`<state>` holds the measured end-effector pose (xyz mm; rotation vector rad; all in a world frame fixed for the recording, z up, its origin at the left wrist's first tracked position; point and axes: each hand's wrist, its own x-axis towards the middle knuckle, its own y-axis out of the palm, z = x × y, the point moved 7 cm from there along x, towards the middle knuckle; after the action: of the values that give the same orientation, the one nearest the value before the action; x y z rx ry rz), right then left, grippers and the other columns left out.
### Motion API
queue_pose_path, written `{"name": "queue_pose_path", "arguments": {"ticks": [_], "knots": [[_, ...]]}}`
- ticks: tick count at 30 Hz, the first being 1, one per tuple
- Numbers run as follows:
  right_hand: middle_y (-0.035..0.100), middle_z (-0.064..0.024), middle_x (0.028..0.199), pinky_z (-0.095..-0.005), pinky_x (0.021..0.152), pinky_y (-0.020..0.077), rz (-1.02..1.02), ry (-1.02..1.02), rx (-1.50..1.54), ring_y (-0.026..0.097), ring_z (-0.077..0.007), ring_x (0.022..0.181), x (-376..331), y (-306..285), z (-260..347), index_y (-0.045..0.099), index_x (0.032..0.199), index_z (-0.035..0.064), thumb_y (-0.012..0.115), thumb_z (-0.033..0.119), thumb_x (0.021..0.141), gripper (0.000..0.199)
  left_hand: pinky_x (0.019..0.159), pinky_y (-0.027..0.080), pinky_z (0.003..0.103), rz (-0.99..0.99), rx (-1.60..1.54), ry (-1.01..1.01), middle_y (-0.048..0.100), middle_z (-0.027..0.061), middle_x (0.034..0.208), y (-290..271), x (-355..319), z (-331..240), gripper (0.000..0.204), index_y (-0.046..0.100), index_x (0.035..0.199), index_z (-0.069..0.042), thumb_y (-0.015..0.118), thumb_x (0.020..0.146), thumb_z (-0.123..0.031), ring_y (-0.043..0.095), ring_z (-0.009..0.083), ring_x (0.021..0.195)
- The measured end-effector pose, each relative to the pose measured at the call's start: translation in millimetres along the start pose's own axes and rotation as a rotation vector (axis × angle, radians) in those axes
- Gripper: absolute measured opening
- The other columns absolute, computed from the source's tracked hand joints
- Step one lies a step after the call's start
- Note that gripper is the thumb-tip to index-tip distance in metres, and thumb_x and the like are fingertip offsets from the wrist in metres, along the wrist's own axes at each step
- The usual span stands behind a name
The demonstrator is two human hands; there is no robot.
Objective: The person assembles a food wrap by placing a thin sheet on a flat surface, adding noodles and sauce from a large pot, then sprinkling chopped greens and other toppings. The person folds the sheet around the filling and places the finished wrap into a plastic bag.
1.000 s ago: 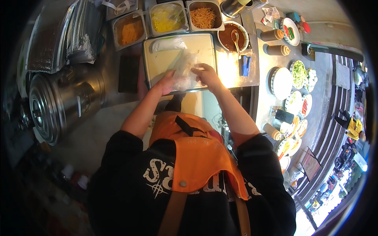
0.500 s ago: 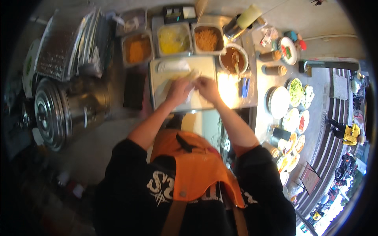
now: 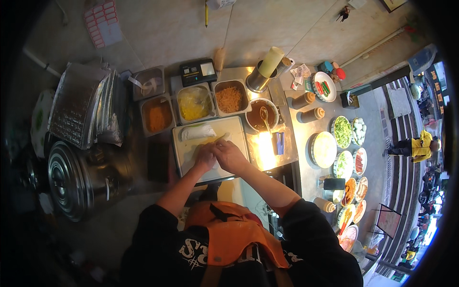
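Close together over the pale cutting board (image 3: 234, 130), my left hand (image 3: 205, 158) and my right hand (image 3: 229, 156) meet with fingers curled in. A pale yellowish, thin piece (image 3: 223, 137) sticks out past the fingertips. Most of whatever they hold is hidden by the hands, so I cannot make out what it is. Beyond them on the board lies a white wrapped roll (image 3: 198, 132), touched by neither hand.
Metal tubs of shredded orange food (image 3: 230, 99), yellow shreds (image 3: 193, 106) and orange powder (image 3: 157, 116) line the back. A sauce bowl (image 3: 256, 125) with a ladle sits right of the board. Squeeze bottles (image 3: 313, 115) and several food bowls (image 3: 324, 149) stand further right; a steel pot (image 3: 71, 177) is left.
The view has tilted up, so the counter sits lower and more wall shows. Both hands stay together over the board, the right one now closer against the left.
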<state>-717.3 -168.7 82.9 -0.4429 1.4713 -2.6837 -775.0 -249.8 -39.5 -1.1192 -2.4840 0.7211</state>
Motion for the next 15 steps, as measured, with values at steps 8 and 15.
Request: {"name": "queue_pose_path", "arguments": {"ticks": [8, 15], "knots": [[0.074, -0.0172, 0.091, -0.0495, 0.084, 0.0571, -0.128, 0.576, 0.182, 0.070, -0.0393, 0.094, -22.5, 11.3, -59.5, 0.077, 0.088, 0.0060, 0.072, 0.012, 0.089, 0.008, 0.081, 0.055, 0.035, 0.374, -0.305, -0.334, 0.074, 0.0097, 0.090, 10.8, 10.5, 44.3, 0.017, 0.074, 0.103, -0.001, 0.064, 0.103, -0.015, 0.068, 0.0191, 0.083], [0.077, -0.0214, 0.095, -0.0420, 0.080, 0.0589, 0.054, 0.710, 0.381, 0.076, -0.0338, 0.086, -56.3, 48.8, -62.8, 0.079, 0.100, 0.0005, 0.073, 0.019, 0.096, 0.020, 0.084, 0.056, 0.031, 0.433, -0.481, -0.231, 0.080, 0.0078, 0.097, -1.6, 18.1, 32.1, 0.013, 0.081, 0.104, 0.000, 0.074, 0.093, -0.001, 0.072, 0.0142, 0.091]]}}
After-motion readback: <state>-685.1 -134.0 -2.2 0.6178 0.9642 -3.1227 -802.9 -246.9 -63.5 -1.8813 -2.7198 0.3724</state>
